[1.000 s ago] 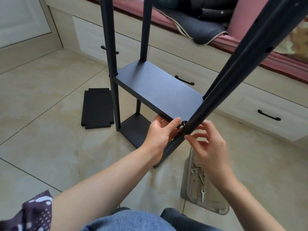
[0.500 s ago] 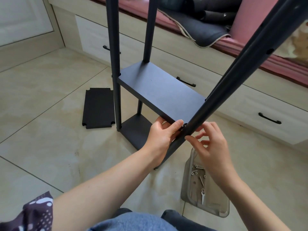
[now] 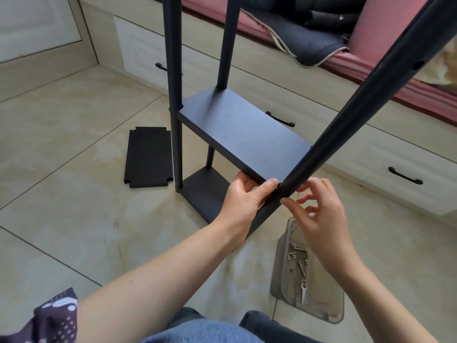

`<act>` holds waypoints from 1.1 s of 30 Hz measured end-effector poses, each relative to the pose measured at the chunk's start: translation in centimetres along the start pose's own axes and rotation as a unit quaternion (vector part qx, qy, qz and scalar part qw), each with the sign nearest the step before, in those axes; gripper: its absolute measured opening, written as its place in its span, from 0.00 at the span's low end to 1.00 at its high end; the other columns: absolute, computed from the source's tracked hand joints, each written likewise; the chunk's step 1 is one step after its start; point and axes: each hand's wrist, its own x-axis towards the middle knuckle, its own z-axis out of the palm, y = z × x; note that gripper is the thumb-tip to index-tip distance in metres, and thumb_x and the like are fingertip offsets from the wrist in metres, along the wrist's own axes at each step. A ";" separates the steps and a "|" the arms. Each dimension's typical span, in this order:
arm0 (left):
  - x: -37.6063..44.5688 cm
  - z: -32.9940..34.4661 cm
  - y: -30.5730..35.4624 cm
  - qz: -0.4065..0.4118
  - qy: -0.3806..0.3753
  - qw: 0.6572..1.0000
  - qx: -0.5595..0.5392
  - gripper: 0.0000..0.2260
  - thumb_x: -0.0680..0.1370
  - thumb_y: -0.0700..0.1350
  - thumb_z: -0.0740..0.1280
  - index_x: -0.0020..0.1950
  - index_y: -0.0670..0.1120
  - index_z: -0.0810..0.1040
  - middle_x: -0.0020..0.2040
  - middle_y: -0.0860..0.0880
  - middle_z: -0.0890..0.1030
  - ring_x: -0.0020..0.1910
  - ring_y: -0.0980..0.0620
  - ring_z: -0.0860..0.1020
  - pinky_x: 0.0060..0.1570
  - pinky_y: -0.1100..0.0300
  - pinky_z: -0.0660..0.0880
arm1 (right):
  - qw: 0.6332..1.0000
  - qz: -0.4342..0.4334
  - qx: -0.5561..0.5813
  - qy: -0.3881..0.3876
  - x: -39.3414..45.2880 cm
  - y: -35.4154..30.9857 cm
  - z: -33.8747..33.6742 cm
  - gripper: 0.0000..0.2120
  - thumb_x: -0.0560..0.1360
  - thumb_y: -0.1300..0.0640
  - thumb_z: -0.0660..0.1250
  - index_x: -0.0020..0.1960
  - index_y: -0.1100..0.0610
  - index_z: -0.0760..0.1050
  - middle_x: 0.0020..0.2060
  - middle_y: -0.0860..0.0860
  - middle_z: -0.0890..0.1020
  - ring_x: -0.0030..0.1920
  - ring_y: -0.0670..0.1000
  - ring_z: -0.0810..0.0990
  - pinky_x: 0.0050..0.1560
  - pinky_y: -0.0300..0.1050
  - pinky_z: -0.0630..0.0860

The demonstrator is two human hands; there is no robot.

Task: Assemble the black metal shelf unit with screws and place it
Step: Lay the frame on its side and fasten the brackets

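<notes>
The black metal shelf unit stands on the tiled floor with a middle shelf board (image 3: 243, 134) and a bottom board (image 3: 202, 191) fixed between upright poles. A near pole (image 3: 351, 112) slants across the right of the view. My left hand (image 3: 247, 201) grips the near corner of the middle board, thumb on top beside the pole. My right hand (image 3: 319, 214) has its fingertips at the pole just below that corner; whether it pinches a screw is hidden. A spare black board (image 3: 148, 157) lies flat on the floor at the left.
A clear plastic tray (image 3: 304, 276) with screws and a small wrench lies on the floor under my right wrist. A bench with drawers (image 3: 371, 159) and black handles runs behind the unit, with a pink cushion and dark cloth (image 3: 304, 33) on top.
Both hands stay at the same corner joint. The fingers of my right hand have shifted slightly at the pole. The view has drifted a little.
</notes>
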 end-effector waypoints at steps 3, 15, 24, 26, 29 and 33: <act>0.0 -0.1 0.1 -0.001 0.005 1.000 0.009 0.12 0.79 0.42 0.71 0.61 0.46 0.76 0.57 0.45 0.84 0.59 0.46 0.82 0.65 0.46 0.76 | 1.000 0.009 0.005 0.001 0.1 -0.1 0.1 0.14 0.72 0.58 0.75 0.56 0.53 0.77 0.47 0.42 0.74 0.44 0.48 0.78 0.40 0.29 0.72; -0.2 -1.2 0.8 -0.004 0.008 0.997 0.081 0.10 0.78 0.46 0.72 0.58 0.49 0.80 0.53 0.52 0.86 0.57 0.53 0.83 0.67 0.48 0.75 | 0.995 0.087 0.038 -0.040 0.4 -0.7 -0.2 0.20 0.70 0.51 0.76 0.55 0.42 0.70 0.47 0.46 0.77 0.46 0.45 0.77 0.43 0.40 0.75; -0.8 -2.1 2.0 -0.034 -0.011 0.987 0.158 0.12 0.78 0.45 0.72 0.61 0.49 0.80 0.55 0.53 0.86 0.59 0.55 0.82 0.68 0.50 0.74 | 0.955 0.154 0.234 -0.096 1.6 -1.0 -0.5 0.22 0.68 0.64 0.77 0.59 0.50 0.77 0.46 0.49 0.86 0.48 0.49 0.85 0.47 0.38 0.80; -1.1 -2.4 2.5 -0.024 0.013 0.971 0.236 0.14 0.77 0.44 0.73 0.62 0.49 0.78 0.52 0.53 0.86 0.55 0.57 0.82 0.65 0.55 0.76 | 0.954 0.155 0.240 -0.092 1.8 -0.9 -0.7 0.23 0.66 0.64 0.79 0.58 0.51 0.79 0.44 0.51 0.87 0.45 0.50 0.86 0.46 0.37 0.81; -2.3 -2.8 3.0 0.142 0.120 0.877 0.443 0.16 0.74 0.44 0.75 0.59 0.48 0.75 0.44 0.55 0.80 0.46 0.60 0.78 0.48 0.70 0.73 | 0.953 0.167 0.236 -0.096 2.1 -0.7 -0.8 0.25 0.64 0.62 0.81 0.58 0.50 0.79 0.43 0.52 0.87 0.45 0.51 0.86 0.46 0.38 0.81; -2.8 -2.4 4.2 0.371 0.028 0.715 0.592 0.23 0.69 0.43 0.79 0.62 0.44 0.78 0.55 0.49 0.78 0.58 0.50 0.74 0.59 0.58 0.72 | 0.949 0.168 0.253 -0.082 2.2 -0.6 -0.7 0.23 0.61 0.63 0.82 0.51 0.45 0.82 0.41 0.53 0.86 0.42 0.52 0.86 0.45 0.39 0.81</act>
